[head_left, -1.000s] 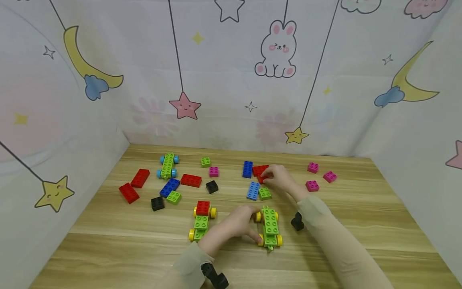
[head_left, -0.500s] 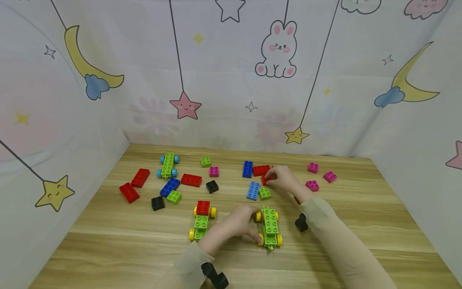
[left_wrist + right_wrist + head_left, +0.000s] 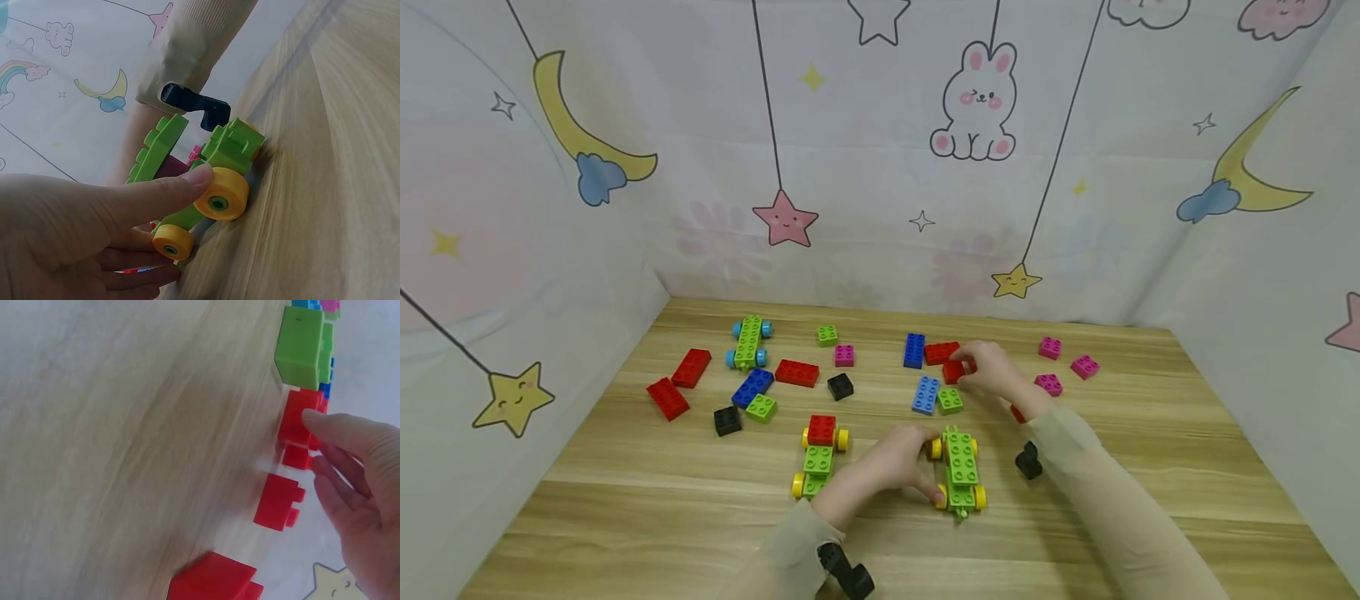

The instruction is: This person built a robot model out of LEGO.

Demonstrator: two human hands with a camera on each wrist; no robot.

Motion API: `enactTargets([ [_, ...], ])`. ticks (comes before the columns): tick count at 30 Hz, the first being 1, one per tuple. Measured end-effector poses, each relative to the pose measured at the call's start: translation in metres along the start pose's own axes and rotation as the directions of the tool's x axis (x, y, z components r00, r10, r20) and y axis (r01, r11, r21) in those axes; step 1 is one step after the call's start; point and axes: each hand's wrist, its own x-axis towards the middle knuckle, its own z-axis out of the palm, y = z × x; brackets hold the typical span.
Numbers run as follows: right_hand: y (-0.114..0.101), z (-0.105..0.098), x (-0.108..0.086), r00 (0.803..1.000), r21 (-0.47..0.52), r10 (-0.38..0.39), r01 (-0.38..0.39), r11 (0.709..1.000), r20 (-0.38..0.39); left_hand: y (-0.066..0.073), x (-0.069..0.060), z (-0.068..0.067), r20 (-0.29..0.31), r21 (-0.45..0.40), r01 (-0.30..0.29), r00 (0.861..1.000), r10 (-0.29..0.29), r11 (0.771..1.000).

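My left hand [image 3: 898, 458] holds a green toy car [image 3: 961, 467] with yellow wheels by its near side. In the left wrist view, the thumb presses a larger yellow wheel [image 3: 222, 194] and the fingers lie at the smaller yellow wheel [image 3: 172, 242]. Farther back, my right hand [image 3: 996, 372] pinches a small red brick [image 3: 952, 372]. The thumb lies against that brick in the right wrist view, while the index fingertip is hidden. Close by are a longer red brick [image 3: 941, 353], a green brick [image 3: 950, 401] and a light blue brick [image 3: 927, 395].
A second green car [image 3: 818, 461] with a red brick on top stands left of the left forearm. A blue-wheeled car base [image 3: 749, 342] and several bricks lie at the back left. Several pink bricks [image 3: 1050, 347] lie at the right. Another red brick [image 3: 1017, 413] is partly hidden under the right wrist.
My right hand has shifted slightly to the right, and more of the small red brick shows beside the longer one. The left hand and the car have stayed in place.
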Motion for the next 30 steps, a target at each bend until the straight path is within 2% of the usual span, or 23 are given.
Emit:
enactTargets([
  [23, -0.0045, 0.0027, 0.0023, 1.000, -0.004, 0.000, 0.000, 1.000, 0.028, -0.0003, 0.0005, -0.0005, -0.004, 0.010, 0.000, 1.000, 0.000, 1.000],
  [30, -0.0052, 0.0034, 0.0027, 0.997, -0.023, 0.032, -0.031, 0.999, 0.066, -0.0013, 0.0009, 0.0002, -0.006, 0.016, -0.004, 1.000, 0.005, 1.000],
])
